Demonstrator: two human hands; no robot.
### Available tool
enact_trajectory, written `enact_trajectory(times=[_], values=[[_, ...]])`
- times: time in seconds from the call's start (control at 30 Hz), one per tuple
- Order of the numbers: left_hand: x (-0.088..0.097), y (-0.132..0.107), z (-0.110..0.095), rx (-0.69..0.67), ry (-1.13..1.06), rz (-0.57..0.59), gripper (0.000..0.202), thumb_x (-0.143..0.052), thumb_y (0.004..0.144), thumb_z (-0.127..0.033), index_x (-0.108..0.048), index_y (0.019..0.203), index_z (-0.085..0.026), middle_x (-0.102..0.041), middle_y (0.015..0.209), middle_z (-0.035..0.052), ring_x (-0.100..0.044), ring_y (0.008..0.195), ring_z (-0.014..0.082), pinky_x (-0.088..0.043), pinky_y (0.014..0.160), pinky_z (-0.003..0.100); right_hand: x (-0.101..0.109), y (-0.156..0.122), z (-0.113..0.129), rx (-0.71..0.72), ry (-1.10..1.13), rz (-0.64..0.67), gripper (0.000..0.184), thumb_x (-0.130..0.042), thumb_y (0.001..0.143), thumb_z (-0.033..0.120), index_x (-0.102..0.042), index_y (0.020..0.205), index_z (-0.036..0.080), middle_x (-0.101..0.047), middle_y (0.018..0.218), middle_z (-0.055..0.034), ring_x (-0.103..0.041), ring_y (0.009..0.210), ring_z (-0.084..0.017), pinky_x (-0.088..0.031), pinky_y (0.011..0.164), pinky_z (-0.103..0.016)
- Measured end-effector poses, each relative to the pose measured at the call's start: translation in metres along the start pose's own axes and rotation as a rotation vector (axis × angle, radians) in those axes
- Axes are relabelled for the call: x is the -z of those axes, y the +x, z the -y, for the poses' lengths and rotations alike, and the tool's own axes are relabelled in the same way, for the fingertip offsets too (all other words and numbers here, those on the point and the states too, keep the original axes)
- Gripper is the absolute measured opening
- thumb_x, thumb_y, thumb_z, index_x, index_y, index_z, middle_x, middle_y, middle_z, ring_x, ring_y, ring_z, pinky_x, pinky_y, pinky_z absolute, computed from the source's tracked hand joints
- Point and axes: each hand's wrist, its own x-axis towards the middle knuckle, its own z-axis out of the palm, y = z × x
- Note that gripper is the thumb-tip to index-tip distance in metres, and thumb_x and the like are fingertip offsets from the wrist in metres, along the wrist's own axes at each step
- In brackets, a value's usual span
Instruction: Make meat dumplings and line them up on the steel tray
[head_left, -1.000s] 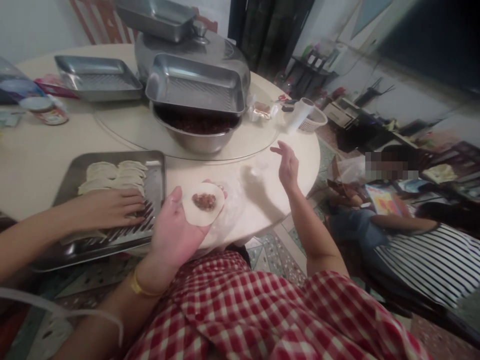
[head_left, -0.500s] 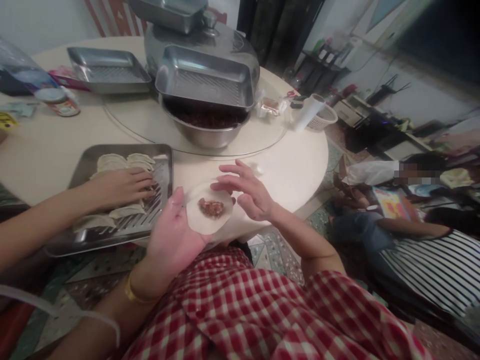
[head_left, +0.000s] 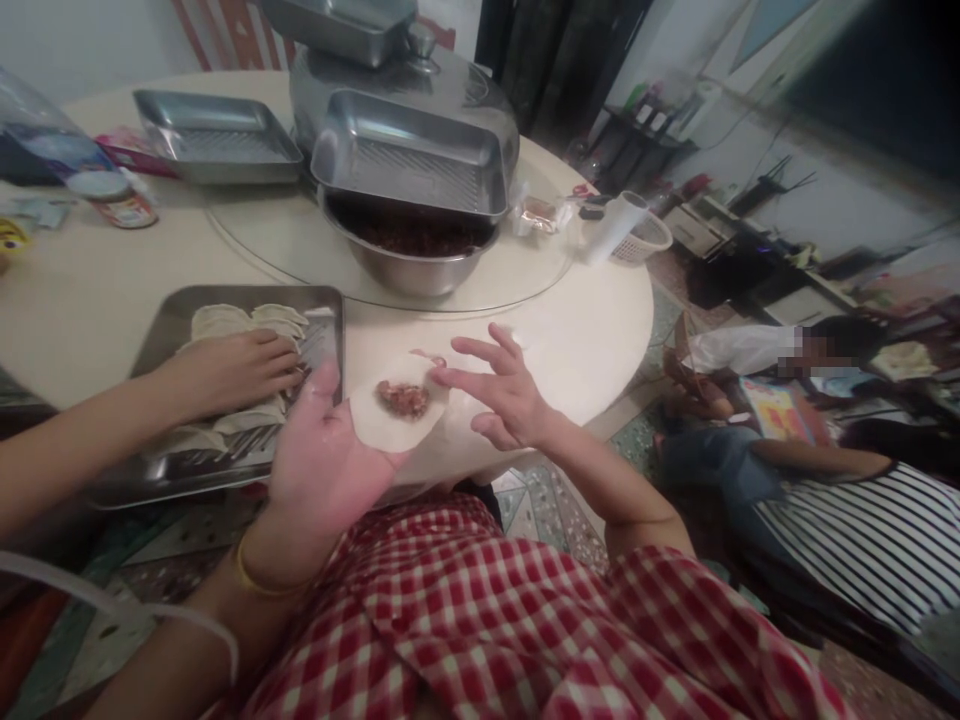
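Observation:
On the palm and fingers of my left hand (head_left: 322, 455) rests a round dumpling wrapper (head_left: 367, 420), lying flat. A clump of reddish-brown minced filling (head_left: 405, 400) sits in its middle. My left thumb stands up beside the wrapper. My right hand (head_left: 502, 390) is spread, with its index fingertip at the wrapper's right edge; I cannot tell whether it touches. To the left, a metal tray (head_left: 341, 330) carries several folded dumplings (head_left: 221, 320). Another person's hand (head_left: 259, 365) reaches over that tray and hides part of the dumplings.
A metal bowl of dark filling (head_left: 427, 270) stands ahead, partly covered by a metal tray (head_left: 420, 165). Behind it is a large lidded pan (head_left: 465, 75). A jar (head_left: 116, 200) sits at left, a basket (head_left: 645, 235) at right. Other people (head_left: 862, 530) sit on the right.
My left hand has moved slightly left and up with the wrapper. My right fingers have spread and sit more at the wrapper's edge. The other person's hand has shifted slightly left.

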Motion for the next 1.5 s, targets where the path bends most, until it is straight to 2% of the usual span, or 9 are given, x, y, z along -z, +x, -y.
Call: enact_trajectory(times=[0.2, 0.4, 0.73, 0.8, 0.93, 1.03, 1.27, 1.4, 1.5], values=[[0.001, 0.002, -0.003, -0.044, 0.032, -0.005, 0.065, -0.032, 0.097, -0.053, -0.049, 0.14, -0.007, -0.072, 0.116, 0.0165, -0.061, 0.121, 0.0297, -0.056, 0.093, 0.04, -0.004, -0.015, 0.011, 0.057, 0.02, 0.108, 0.05, -0.038, 0.091, 0.065, -0.062, 0.126, 0.039, -0.074, 0.117, 0.0048, -0.054, 0.131, -0.023, -0.03, 0.121, -0.051], [-0.002, 0.001, -0.002, -0.054, 0.027, 0.012, 0.064, -0.032, 0.097, -0.054, -0.05, 0.139, -0.009, -0.07, 0.12, 0.0161, -0.06, 0.123, 0.0298, -0.054, 0.096, 0.041, -0.008, -0.013, 0.02, 0.224, -0.05, -0.092, 0.047, -0.047, 0.093, 0.055, -0.055, 0.134, 0.036, -0.071, 0.124, 0.0041, -0.051, 0.135, -0.021, -0.027, 0.124, -0.049], [0.002, 0.004, -0.004, -0.038, -0.01, 0.057, 0.065, -0.028, 0.099, -0.052, -0.045, 0.142, -0.008, -0.069, 0.123, 0.0149, -0.059, 0.124, 0.0286, -0.046, 0.106, 0.044, -0.012, -0.018, 0.032, 0.355, -0.203, -0.065, 0.042, -0.045, 0.093, 0.054, -0.064, 0.121, 0.03, -0.066, 0.131, 0.0033, -0.044, 0.14, -0.02, -0.019, 0.126, -0.046], [0.003, 0.005, -0.005, -0.055, -0.037, 0.049, 0.062, -0.028, 0.099, -0.051, -0.045, 0.143, -0.01, -0.068, 0.125, 0.014, -0.06, 0.123, 0.0275, -0.046, 0.106, 0.043, -0.004, -0.026, 0.02, 0.247, -0.265, -0.113, 0.041, -0.039, 0.095, 0.053, -0.062, 0.123, 0.032, -0.067, 0.13, 0.005, -0.043, 0.14, -0.018, -0.019, 0.125, -0.045], [0.003, 0.009, -0.004, -0.069, -0.034, 0.022, 0.062, -0.029, 0.099, -0.051, -0.048, 0.14, -0.01, -0.068, 0.126, 0.0167, -0.063, 0.118, 0.0285, -0.049, 0.103, 0.043, 0.017, -0.04, -0.036, -0.498, -0.585, -0.089, 0.051, -0.027, 0.099, 0.044, -0.052, 0.136, 0.02, -0.068, 0.125, -0.0074, -0.041, 0.141, -0.026, -0.017, 0.121, -0.058], [0.005, 0.012, -0.002, -0.074, -0.015, 0.031, 0.063, -0.03, 0.098, -0.052, -0.047, 0.14, -0.008, -0.067, 0.126, 0.0175, -0.063, 0.117, 0.0292, -0.05, 0.101, 0.044, 0.02, -0.047, -0.082, -0.775, -0.617, 0.024, 0.054, -0.026, 0.1, 0.04, -0.043, 0.141, 0.009, -0.073, 0.115, -0.0129, -0.037, 0.142, -0.031, -0.018, 0.116, -0.063], [0.005, 0.013, 0.0, -0.07, -0.029, -0.005, 0.066, -0.027, 0.098, -0.053, -0.047, 0.14, -0.007, -0.069, 0.121, 0.0177, -0.062, 0.12, 0.0305, -0.05, 0.102, 0.045, 0.005, -0.051, -0.11, -0.815, -0.598, 0.166, 0.048, -0.028, 0.101, 0.036, -0.051, 0.135, 0.01, -0.07, 0.12, -0.0158, -0.042, 0.14, -0.028, -0.015, 0.117, -0.062], [0.006, 0.013, 0.001, -0.057, -0.006, 0.011, 0.062, -0.029, 0.098, -0.052, -0.047, 0.14, -0.01, -0.069, 0.122, 0.0159, -0.064, 0.116, 0.0292, -0.051, 0.099, 0.045, 0.017, -0.041, -0.084, -0.799, -0.516, -0.098, 0.047, -0.024, 0.101, 0.036, -0.055, 0.13, 0.016, -0.074, 0.109, -0.0105, -0.045, 0.137, -0.026, -0.016, 0.118, -0.061], [0.008, 0.015, 0.006, -0.011, 0.014, 0.044, 0.061, -0.03, 0.098, -0.053, -0.049, 0.138, -0.012, -0.07, 0.121, 0.0156, -0.066, 0.113, 0.0284, -0.053, 0.095, 0.043, 0.023, -0.025, -0.04, -0.633, -0.26, -0.263, 0.048, -0.017, 0.102, 0.034, -0.045, 0.138, 0.022, -0.073, 0.112, -0.0068, -0.056, 0.127, -0.021, -0.02, 0.119, -0.057]])
